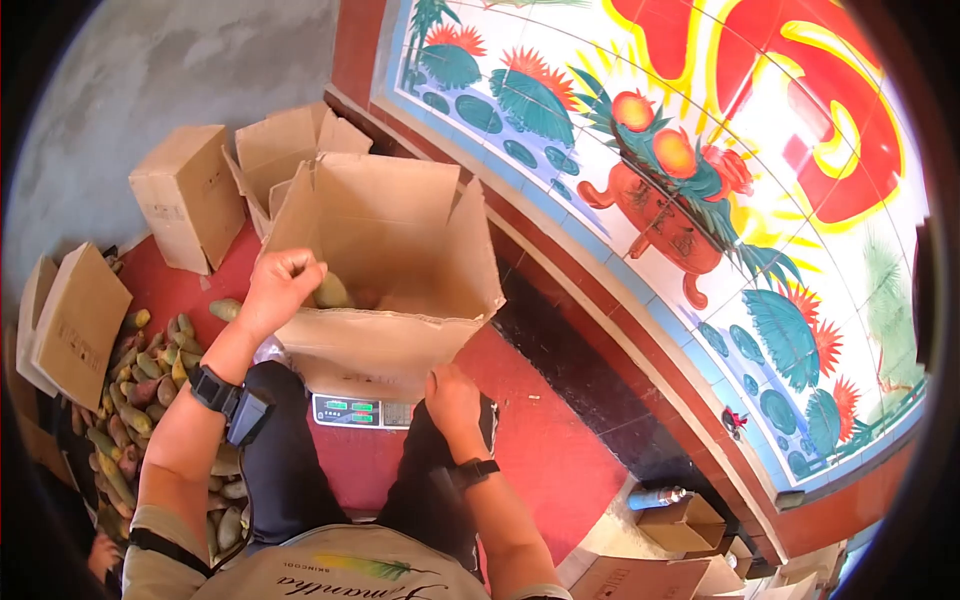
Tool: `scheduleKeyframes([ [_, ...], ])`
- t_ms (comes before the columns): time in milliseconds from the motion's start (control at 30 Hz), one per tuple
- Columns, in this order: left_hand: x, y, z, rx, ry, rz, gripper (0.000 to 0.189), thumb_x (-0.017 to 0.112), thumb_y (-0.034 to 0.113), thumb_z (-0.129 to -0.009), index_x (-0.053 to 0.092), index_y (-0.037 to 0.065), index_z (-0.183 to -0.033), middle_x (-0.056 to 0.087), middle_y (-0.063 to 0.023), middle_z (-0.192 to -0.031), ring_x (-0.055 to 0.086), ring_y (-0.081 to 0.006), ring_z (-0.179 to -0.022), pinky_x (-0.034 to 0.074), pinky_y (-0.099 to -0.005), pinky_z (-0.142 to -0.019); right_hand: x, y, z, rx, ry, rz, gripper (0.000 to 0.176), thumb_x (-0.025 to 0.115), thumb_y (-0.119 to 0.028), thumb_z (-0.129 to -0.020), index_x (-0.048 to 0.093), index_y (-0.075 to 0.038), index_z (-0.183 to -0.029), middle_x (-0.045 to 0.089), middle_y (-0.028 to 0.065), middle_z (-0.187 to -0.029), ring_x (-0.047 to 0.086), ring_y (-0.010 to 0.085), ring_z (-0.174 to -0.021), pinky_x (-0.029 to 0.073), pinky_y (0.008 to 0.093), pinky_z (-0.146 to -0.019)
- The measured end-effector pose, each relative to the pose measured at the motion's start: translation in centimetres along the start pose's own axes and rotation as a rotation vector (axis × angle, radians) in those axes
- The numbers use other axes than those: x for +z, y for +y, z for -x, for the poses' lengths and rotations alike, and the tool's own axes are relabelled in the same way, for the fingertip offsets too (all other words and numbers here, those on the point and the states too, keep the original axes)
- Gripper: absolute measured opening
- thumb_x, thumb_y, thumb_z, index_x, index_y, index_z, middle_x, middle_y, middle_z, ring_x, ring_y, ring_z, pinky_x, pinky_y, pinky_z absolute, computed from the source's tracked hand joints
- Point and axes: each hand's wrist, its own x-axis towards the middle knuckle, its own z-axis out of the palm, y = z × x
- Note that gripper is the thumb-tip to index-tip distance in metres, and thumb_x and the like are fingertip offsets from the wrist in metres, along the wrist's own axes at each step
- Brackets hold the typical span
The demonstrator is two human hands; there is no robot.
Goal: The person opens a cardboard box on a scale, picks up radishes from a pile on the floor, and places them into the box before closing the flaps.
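My left hand (286,290) is curled at the near left corner of a tall cardboard box (370,350). An elongated greenish-brown fruit (332,292) shows at its fingertips, just above the box rim; the fingers partly hide the grip. Another green fruit (226,309) is left of that wrist. My right hand (454,402) is closed in a loose fist over my right knee, close to the box's lower right side. Beneath the box, a digital scale (345,411) shows green lit displays. Some reddish pieces lie inside the box, mostly hidden by its near wall.
A heap of green, yellow and reddish fruit (140,400) covers the floor to the left. More cardboard boxes (185,195) stand behind and beside it. A painted tile wall (560,130) runs along the right, with a blue bottle (656,497) and cartons (683,525) at its foot.
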Motion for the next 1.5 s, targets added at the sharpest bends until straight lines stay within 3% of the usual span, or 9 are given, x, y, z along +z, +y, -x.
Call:
scheduleKeyframes([
  [67,0.6,0.6,0.5,-0.031,-0.048,-0.111,0.024,0.061,0.009,-0.082,0.052,0.001,-0.062,0.049,-0.0011,-0.056,0.046,-0.0121,-0.052,0.034,-0.029,-0.05,0.0,-0.1,0.0,-0.008,-0.007,-0.032,0.01,0.059,-0.014,-0.081,0.056,-0.005,-0.078,0.058,0.0133,-0.074,0.06,0.0325,-0.068,0.049,0.0429,-0.062],
  [167,1.0,-0.6,1.4,0.311,-0.022,-0.589,0.009,0.065,0.006,-0.072,0.058,0.001,-0.069,0.057,-0.0127,-0.081,0.055,-0.0339,-0.074,0.043,-0.0418,-0.066,0.4,0.2,0.1,0.012,-0.008,-0.056,0.01,0.06,-0.014,-0.08,0.059,-0.005,-0.08,0.059,0.0143,-0.076,0.06,0.0339,-0.069,0.049,0.0424,-0.063],
  [500,-0.8,0.8,6.0,0.51,0.218,-0.547,0.018,0.06,-0.004,-0.072,0.061,0.001,-0.089,0.058,-0.015,-0.106,0.055,-0.0329,-0.095,0.043,-0.0388,-0.086,0.3,0.2,0.1,0.004,0.005,-0.041,0.01,0.059,-0.014,-0.081,0.058,-0.005,-0.08,0.058,0.0134,-0.076,0.059,0.0338,-0.069,0.049,0.0421,-0.062],
  [667,-5.1,-3.7,11.0,0.291,0.37,-0.542,0.02,0.054,-0.007,-0.075,0.058,-0.001,-0.094,0.057,-0.0167,-0.105,0.055,-0.0326,-0.098,0.044,-0.0363,-0.086,0.1,0.1,0.1,0.009,-0.031,-0.006,0.011,0.059,-0.015,-0.081,0.056,-0.005,-0.079,0.058,0.0136,-0.076,0.059,0.0333,-0.069,0.049,0.0422,-0.063],
  [867,-10.2,-16.2,21.5,0.038,0.245,-0.708,0.011,0.056,-0.001,-0.074,0.057,0.0,-0.085,0.058,-0.0162,-0.092,0.056,-0.036,-0.086,0.045,-0.043,-0.079,0.6,0.9,0.3,-0.053,-0.053,0.05,0.012,0.059,-0.017,-0.082,0.057,-0.005,-0.08,0.058,0.0142,-0.077,0.06,0.0335,-0.069,0.049,0.0434,-0.061],
  [1067,-10.3,-27.7,36.7,-0.729,-0.055,-0.896,0.016,0.055,0.018,-0.078,0.065,0.008,-0.085,0.062,-0.0176,-0.092,0.059,-0.0368,-0.091,0.047,-0.0452,-0.084,-0.1,0.0,-0.1,-0.025,-0.092,0.05,0.01,0.062,-0.012,-0.081,0.06,-0.002,-0.085,0.06,0.0164,-0.081,0.06,0.0359,-0.073,0.048,0.0423,-0.064],
  [1200,-9.0,-25.7,41.4,-1.022,-0.284,-0.798,0.023,0.062,0.021,-0.075,0.068,0.012,-0.095,0.064,-0.0154,-0.1,0.06,-0.0325,-0.097,0.047,-0.041,-0.087,0.0,0.1,-0.2,-0.032,-0.101,0.059,0.011,0.06,-0.012,-0.083,0.06,-0.001,-0.085,0.061,0.0168,-0.084,0.06,0.0362,-0.077,0.048,0.0417,-0.067],
  [1333,-7.9,-25.7,45.8,-1.222,-0.303,-0.753,0.039,0.059,0.02,-0.076,0.061,0.015,-0.114,0.056,-0.016,-0.119,0.051,-0.0341,-0.113,0.043,-0.0415,-0.094,-0.4,-0.6,-0.6,-0.039,-0.125,0.063,0.012,0.058,-0.009,-0.083,0.06,0.002,-0.087,0.061,0.0183,-0.087,0.06,0.0359,-0.08,0.048,0.0419,-0.07],
  [1500,-6.7,-25.4,48.9,-1.301,-0.187,-0.624,0.042,0.062,0.023,-0.076,0.06,0.015,-0.117,0.057,-0.015,-0.118,0.053,-0.0328,-0.112,0.043,-0.0403,-0.095,-0.1,-0.4,-0.5,-0.029,-0.144,0.048,0.012,0.058,-0.008,-0.083,0.06,0.002,-0.089,0.061,0.0191,-0.087,0.059,0.037,-0.079,0.048,0.042,-0.07],
])
